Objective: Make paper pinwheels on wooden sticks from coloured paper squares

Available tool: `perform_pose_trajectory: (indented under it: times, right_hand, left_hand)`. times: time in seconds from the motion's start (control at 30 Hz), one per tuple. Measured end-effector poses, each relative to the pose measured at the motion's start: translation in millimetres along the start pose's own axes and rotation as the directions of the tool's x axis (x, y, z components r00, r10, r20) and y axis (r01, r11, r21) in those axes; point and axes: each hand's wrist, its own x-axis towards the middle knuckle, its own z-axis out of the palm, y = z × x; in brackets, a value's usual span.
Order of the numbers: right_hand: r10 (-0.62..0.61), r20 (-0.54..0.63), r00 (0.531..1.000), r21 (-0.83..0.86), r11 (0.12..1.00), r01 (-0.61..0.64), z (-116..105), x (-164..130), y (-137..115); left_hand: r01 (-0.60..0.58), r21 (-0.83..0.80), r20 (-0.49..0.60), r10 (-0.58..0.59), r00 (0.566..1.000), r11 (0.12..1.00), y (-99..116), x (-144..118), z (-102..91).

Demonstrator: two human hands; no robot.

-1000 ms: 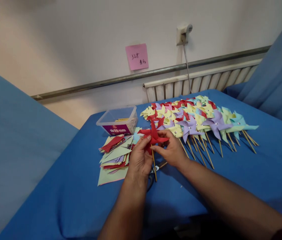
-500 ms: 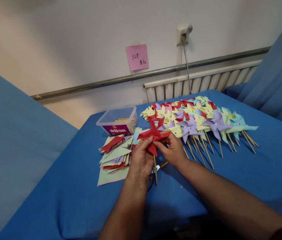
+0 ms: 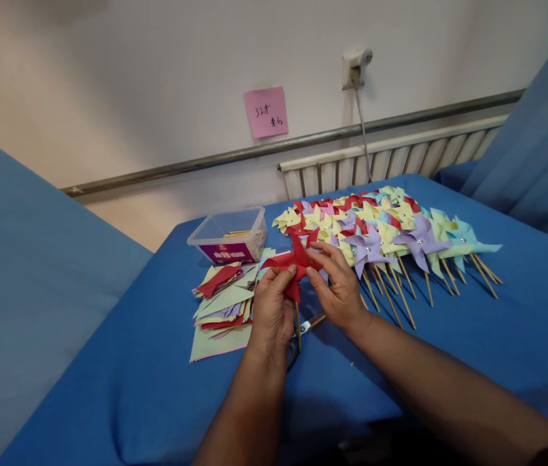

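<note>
A red paper pinwheel (image 3: 297,257) on a thin wooden stick is held above the blue cloth. My left hand (image 3: 274,303) is closed on it, the thumb pressed on the pinwheel's middle. To the right of the pinwheel is my right hand (image 3: 338,288), its fingers apart, the tips beside the right-hand blade; whether they touch it I cannot tell. Below the hands lies a pair of scissors (image 3: 311,323), partly hidden by my left hand and the stick. Stacks of coloured paper pieces (image 3: 225,299) lie left of my left hand.
A clear plastic box (image 3: 228,234) with sticks inside stands behind the paper. Many finished pinwheels (image 3: 368,246) lie in a heap at the right rear. The blue-covered table (image 3: 157,362) meets a wall with a radiator (image 3: 332,173); a blue curtain (image 3: 35,291) hangs at left.
My right hand has loosened from the pinwheel and its fingers have spread, moving slightly right. The pinwheel has shifted slightly left in my left hand.
</note>
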Motion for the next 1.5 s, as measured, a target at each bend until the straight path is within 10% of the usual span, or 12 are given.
perform_pose_trajectory:
  times: [0.43,0.6,0.73,0.93,1.27,1.5]
  right_hand:
    - [-0.028,0.074,0.997,-0.11,0.993,0.036,0.8,-2.2,-4.2]
    - [0.215,-0.076,0.974,0.059,0.976,-0.211,4.6,-3.1,-0.7]
    - [0.498,0.222,0.838,0.138,0.835,-0.533,12.4,-7.9,2.8]
    - [0.463,0.702,0.541,0.188,0.612,-0.768,22.0,-16.6,-0.9]
    - [0.396,0.687,0.61,0.138,0.752,-0.645,12.6,-11.6,3.2]
    - [0.377,0.745,0.55,0.118,0.737,-0.665,3.4,-2.2,2.7]
  left_hand:
    - [-0.018,-0.031,0.016,0.019,1.0,0.999,-0.7,-1.5,3.2]
    - [-0.027,-0.03,-0.052,0.026,0.998,0.999,3.2,-1.0,3.3]
    - [-0.072,-0.088,-0.1,0.063,0.993,0.994,5.7,5.6,-1.3]
    - [-0.042,-0.025,-0.156,0.038,0.987,0.999,8.2,10.4,-6.2]
    - [-0.122,0.011,-0.11,0.122,0.986,0.992,16.7,9.9,-5.0]
    - [-0.071,-0.008,-0.089,0.07,0.994,0.997,20.9,10.8,-8.3]
